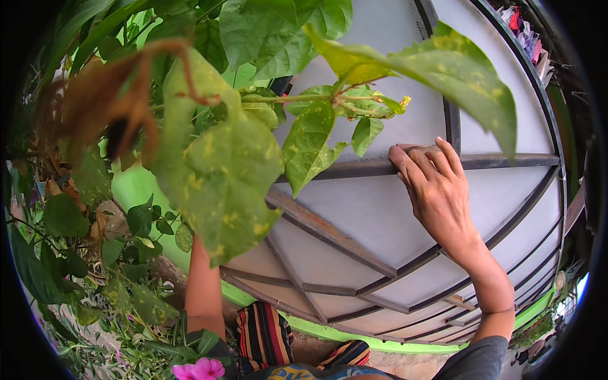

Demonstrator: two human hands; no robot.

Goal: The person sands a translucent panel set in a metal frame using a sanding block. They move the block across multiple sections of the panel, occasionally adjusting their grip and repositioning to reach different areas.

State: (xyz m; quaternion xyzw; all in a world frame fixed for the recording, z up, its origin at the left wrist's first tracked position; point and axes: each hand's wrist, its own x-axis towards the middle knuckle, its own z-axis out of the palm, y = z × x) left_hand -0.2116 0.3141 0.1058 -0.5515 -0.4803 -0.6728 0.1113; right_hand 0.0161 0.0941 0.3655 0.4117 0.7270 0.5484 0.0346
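Before me stands a window or panel with dark metal bars over a whitish sheet. My right hand rests on the horizontal bar, its fingers bent over it; whether they grip it or something thin there does not show. My left forearm rises at the lower left, but large green leaves hide the left hand. A leafy stem with yellow-spotted leaves reaches across the panel just left of my right hand.
A brown withered leaf hangs close at the upper left. Dense plants fill the left side, with pink flowers at the bottom. A bright green wall edge runs below the panel. Coloured cloth or plastic pieces lie at the upper right.
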